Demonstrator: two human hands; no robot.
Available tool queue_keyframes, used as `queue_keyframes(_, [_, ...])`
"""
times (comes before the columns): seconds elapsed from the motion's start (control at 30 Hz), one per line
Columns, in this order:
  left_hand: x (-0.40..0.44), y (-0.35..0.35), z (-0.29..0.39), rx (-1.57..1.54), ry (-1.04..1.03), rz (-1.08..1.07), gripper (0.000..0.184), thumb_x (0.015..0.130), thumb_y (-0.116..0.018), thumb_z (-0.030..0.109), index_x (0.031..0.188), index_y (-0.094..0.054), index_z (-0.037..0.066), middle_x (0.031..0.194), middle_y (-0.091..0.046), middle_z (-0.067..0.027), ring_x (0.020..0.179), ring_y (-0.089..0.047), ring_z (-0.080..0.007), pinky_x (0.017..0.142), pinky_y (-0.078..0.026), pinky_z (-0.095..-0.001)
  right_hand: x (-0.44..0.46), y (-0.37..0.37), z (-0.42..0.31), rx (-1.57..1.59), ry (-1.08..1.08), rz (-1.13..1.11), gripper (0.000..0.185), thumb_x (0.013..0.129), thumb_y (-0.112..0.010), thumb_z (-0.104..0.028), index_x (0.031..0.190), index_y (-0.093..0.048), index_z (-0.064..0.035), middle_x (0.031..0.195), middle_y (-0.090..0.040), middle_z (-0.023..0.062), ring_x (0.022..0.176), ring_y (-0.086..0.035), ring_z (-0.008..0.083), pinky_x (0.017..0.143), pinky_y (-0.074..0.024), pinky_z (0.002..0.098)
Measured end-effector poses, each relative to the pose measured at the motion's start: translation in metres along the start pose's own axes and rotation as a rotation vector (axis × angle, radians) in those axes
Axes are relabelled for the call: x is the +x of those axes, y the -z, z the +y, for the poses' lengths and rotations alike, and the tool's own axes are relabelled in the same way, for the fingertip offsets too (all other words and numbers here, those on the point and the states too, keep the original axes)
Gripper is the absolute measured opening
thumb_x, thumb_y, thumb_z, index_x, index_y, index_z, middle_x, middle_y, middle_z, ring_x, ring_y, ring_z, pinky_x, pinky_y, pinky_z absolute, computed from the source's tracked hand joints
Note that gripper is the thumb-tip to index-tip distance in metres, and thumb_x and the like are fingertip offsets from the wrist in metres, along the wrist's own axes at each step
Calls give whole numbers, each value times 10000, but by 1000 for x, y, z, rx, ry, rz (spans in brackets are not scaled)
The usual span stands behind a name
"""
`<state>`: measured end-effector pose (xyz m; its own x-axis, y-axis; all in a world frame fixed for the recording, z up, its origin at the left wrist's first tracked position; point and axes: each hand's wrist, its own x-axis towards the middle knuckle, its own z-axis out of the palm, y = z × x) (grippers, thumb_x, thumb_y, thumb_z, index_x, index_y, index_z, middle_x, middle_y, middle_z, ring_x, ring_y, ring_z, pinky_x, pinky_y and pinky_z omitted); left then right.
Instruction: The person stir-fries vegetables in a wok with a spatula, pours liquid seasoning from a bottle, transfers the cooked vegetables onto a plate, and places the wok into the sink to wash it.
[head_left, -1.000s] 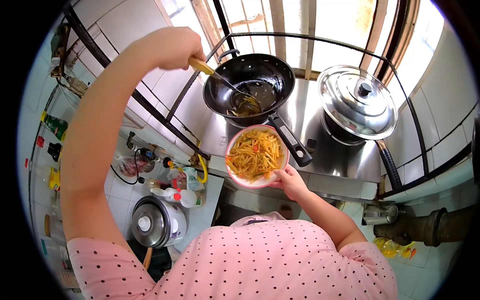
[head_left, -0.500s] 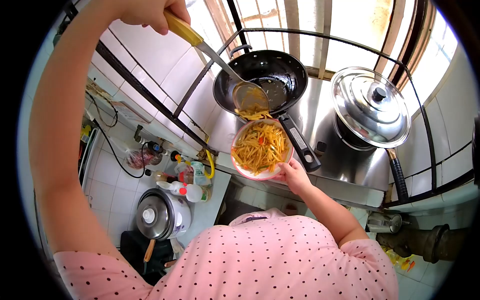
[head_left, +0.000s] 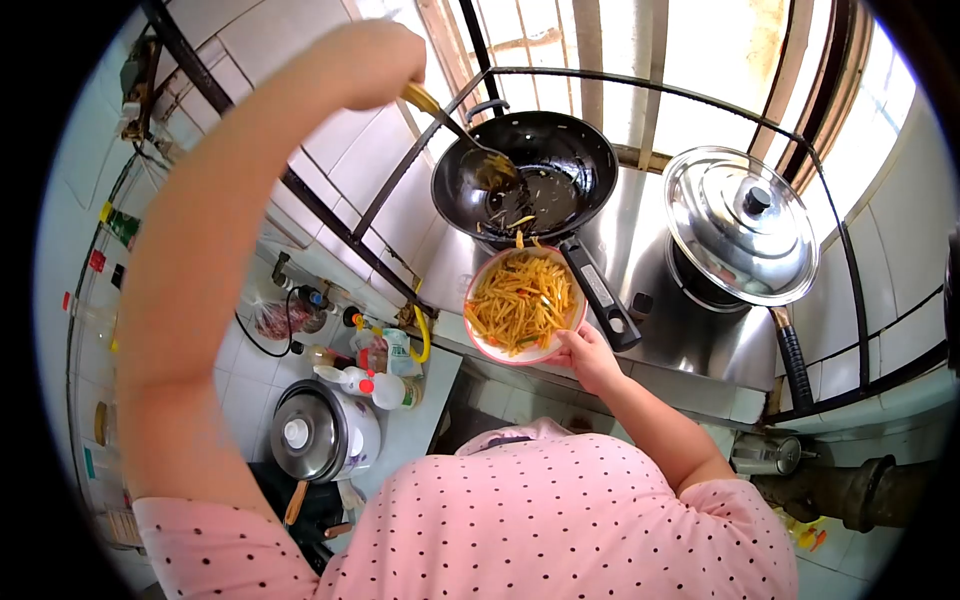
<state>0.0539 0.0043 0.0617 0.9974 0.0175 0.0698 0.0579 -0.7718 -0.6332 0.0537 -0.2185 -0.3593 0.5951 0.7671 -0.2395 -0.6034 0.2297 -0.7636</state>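
Observation:
My left hand [head_left: 388,62], raised at the upper left, is closed around the yellow handle of a wok spatula [head_left: 462,133]. The spatula's metal head is inside a black wok [head_left: 570,145], where a few food scraps cling to the bottom. At the wok's near edge, my right hand [head_left: 588,358] grips the rim of a bowl [head_left: 484,349] with a pinkish-red edge. Cooked yellow strips [head_left: 522,303], resembling shredded potato, are heaped in the bowl. Some strips hang over its far rim toward the wok. Beside the bowl, the wok's black handle [head_left: 600,295] points toward me.
A lidded pan [head_left: 735,225] stands on the steel stovetop [head_left: 690,345] at right. Black metal railing [head_left: 640,73] curves behind the stove. At lower left are several bottles [head_left: 388,389], a lidded pot [head_left: 350,440] and a yellow hose [head_left: 423,335].
My left hand has moved right and slightly down, carrying the spatula head from above the bowl back into the wok. The strips on the spatula have come off. The bowl stays nearly in place.

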Motion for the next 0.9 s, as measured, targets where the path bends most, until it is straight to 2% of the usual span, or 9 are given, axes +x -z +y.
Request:
queue_keyframes(0.17, [14, -17, 36, 32, 89, -222, 197, 742, -648, 47, 923, -711, 92, 818, -674, -125, 787, -644, -294, 714, -508, -401, 7, 21, 13, -37, -38, -9, 311, 928, -516, -158, 1226, -455, -93, 1091, -608, 78, 895, -644, 153, 764, -550, 278])
queue_keyframes(0.37, [9, 5, 35, -67, -106, -249, 267, 711, -670, 19, 963, -718, 94, 823, -677, -130, 757, -643, -279, 699, -509, -376, 7, 20, 6, -48, -19, -58, 319, 917, -503, -150, 1223, -449, -78, 1104, -601, 81, 903, -642, 160, 776, -552, 288])
queue_keyframes(0.47, [16, 32, 25, -151, -109, -386, 322, 688, -692, 1, 995, -717, 94, 807, -678, -122, 721, -636, -247, 691, -505, -339, 11, 27, 11, -74, -26, -45, 319, 910, -505, -143, 1215, -447, -70, 1102, -599, 81, 907, -643, 164, 776, -553, 288])
queue_keyframes(0.53, [27, 27, 4, -187, -132, -382, 387, 661, -723, -16, 1035, -706, 80, 800, -686, -112, 655, -622, -217, 651, -501, -325, 10, 24, 11, -40, -15, -27, 310, 911, -507, -145, 1206, -450, -70, 1092, -601, 81, 895, -644, 162, 764, -555, 286])
queue_keyframes(0.57, [27, 34, 5, -195, -29, -412, 394, 661, -723, -22, 1042, -704, 77, 806, -688, -113, 658, -622, -218, 654, -501, -326, 10, 23, 11, -24, -9, -17, 306, 912, -509, -146, 1202, -451, -69, 1086, -602, 81, 888, -644, 161, 758, -556, 285])
queue_keyframes(0.67, [31, 63, -6, -184, 63, -514, 373, 700, -716, 31, 1067, -693, 90, 807, -682, -98, 685, -611, -200, 664, -489, -323, 7, 19, 10, 20, 29, 84, 159, 867, -584, -104, 951, -489, -9, 836, -535, 70, 732, -601, 159, 676, -579, 331])
queue_keyframes(0.73, [31, 80, -25, -175, -20, -598, 406, 734, -717, 118, 1137, -669, 134, 782, -678, -57, 650, -582, -160, 612, -467, -310, -1, 10, 0, 37, 13, 75, 146, 868, -581, -96, 948, -493, -11, 828, -530, 63, 736, -598, 155, 680, -582, 334])
queue_keyframes(0.87, [6, 109, -33, -174, 42, -552, 416, 730, -723, 102, 1141, -671, 139, 767, -665, -44, 613, -550, -142, 586, -458, -295, -6, 4, -6, 45, -13, 73, 132, 870, -569, -76, 955, -490, -12, 824, -523, 58, 748, -597, 151, 688, -588, 334])
queue_keyframes(0.9, [-2, 116, -31, -161, 62, -539, 417, 727, -723, 95, 1139, -671, 133, 790, -676, -49, 655, -573, -142, 606, -461, -293, -6, 4, -7, 22, -10, 24, 183, 887, -548, -98, 1044, -495, -22, 890, -560, 65, 764, -604, 143, 709, -577, 320])
